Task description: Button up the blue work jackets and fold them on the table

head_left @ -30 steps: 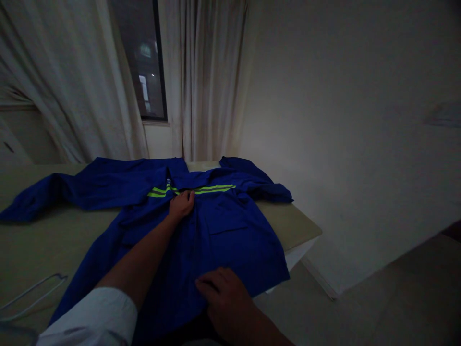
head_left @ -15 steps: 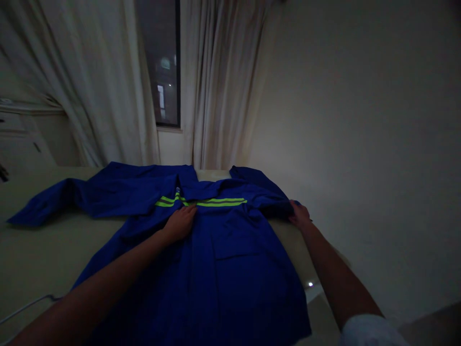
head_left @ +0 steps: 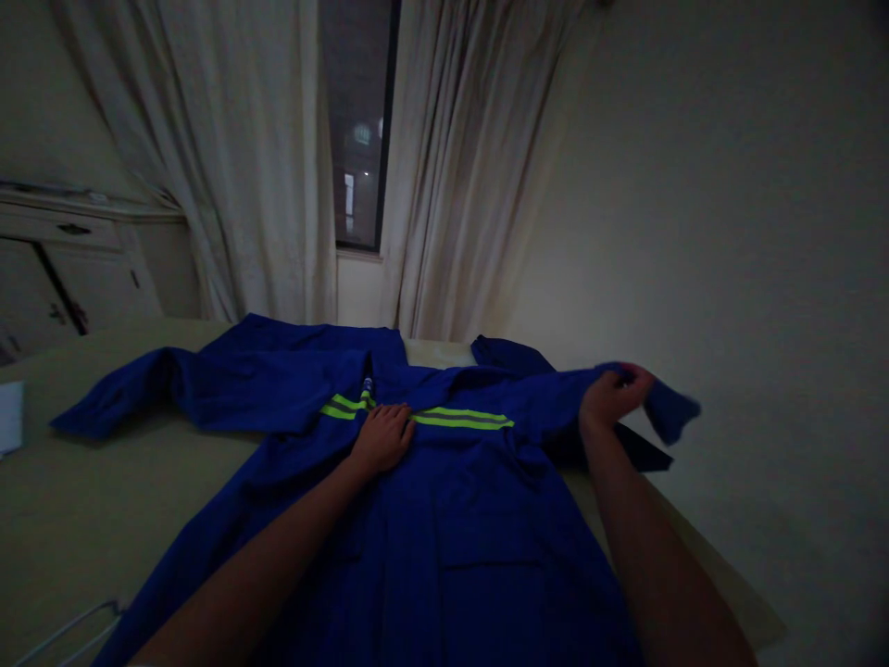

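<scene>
A blue work jacket with a yellow-green reflective stripe across the chest lies spread front-up on a beige table. My left hand rests flat on the chest just below the stripe, fingers stretched out. My right hand is closed on the jacket's right sleeve and holds it lifted off the table edge, the cuff hanging past my fingers. The other sleeve lies stretched out to the left.
White curtains and a dark window stand behind the table. A white cabinet is at the far left, a plain wall at the right. A wire hanger lies at the near left, a white object at the left edge.
My right hand went from the jacket's hem to the right sleeve, gripped it and raised it off the table edge. My left hand stayed on the chest. The view swung left.
</scene>
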A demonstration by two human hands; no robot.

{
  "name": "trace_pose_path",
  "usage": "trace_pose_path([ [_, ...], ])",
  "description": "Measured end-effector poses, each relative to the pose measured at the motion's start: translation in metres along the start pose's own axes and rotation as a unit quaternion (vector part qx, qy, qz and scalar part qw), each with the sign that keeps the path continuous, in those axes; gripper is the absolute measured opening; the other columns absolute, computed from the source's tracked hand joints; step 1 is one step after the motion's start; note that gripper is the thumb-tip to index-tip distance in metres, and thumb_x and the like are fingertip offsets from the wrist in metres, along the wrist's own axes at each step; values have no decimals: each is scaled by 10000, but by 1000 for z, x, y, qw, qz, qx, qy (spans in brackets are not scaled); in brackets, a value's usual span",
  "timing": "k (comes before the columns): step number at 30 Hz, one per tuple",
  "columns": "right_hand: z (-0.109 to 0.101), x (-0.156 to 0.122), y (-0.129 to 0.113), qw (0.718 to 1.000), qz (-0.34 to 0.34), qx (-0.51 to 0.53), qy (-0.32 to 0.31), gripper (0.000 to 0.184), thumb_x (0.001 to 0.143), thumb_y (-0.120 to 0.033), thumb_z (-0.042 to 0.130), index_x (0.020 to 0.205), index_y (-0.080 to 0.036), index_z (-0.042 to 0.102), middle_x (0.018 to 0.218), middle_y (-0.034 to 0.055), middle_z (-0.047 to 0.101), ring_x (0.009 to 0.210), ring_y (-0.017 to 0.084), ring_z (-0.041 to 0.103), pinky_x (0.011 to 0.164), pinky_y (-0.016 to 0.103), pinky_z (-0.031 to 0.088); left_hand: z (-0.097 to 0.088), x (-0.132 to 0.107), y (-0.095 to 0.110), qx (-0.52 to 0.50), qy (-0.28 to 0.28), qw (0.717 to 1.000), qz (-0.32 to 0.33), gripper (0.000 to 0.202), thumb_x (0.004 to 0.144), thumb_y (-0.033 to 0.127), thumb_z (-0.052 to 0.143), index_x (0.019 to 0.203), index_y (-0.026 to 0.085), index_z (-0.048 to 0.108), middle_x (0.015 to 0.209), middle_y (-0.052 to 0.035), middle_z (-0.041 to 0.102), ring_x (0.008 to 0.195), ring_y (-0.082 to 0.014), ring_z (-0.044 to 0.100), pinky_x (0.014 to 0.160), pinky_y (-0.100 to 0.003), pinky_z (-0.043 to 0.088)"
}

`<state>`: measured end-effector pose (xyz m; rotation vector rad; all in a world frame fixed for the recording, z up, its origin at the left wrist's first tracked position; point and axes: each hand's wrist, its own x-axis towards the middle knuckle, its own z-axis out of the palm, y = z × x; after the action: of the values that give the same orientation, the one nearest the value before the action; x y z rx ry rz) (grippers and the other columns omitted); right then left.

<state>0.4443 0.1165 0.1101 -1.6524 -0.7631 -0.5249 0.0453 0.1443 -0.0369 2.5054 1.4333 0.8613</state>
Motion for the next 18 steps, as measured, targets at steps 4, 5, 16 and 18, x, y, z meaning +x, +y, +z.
trace_pose_path([
  [4,16,-80,-50,873,-311,92,-364,159,865,-166,531,971,-211,639,1027,99,664,1053,258,616,1010,404,490,-11,4,-11,-207,54,974,-79,462,1021,462,425,1309,178,649,1332,-162,707,1275,-314,635,1156,-517,430],
  [5,17,-102,-54,821,-352,104,-437,169,852,-154,558,980,-215,651,1028,89,672,1048,249,619,999,389,494,-15,6,-15,-291,80,945,-124,472,1023,491,425,1315,187,638,1335,-153,706,1275,-302,640,1144,-506,454],
  [16,16,-164,-20,853,-309,29,-419,405,1034,-378,524,1357,-157,627,1332,156,672,1240,298,602,1101,453,450,-60,50,-51,-514,187,747,-378,299,909,349,716,1174,223,660,1096,-105,768,978,-270,763,817,-445,658],
  [18,18,-158,-16,874,-263,-24,-407,412,1043,-372,497,1361,-150,637,1347,161,668,1242,301,605,1095,445,454,-65,58,-54,-410,179,834,-323,363,883,404,742,1190,231,652,1091,-96,764,995,-284,759,823,-456,651],
])
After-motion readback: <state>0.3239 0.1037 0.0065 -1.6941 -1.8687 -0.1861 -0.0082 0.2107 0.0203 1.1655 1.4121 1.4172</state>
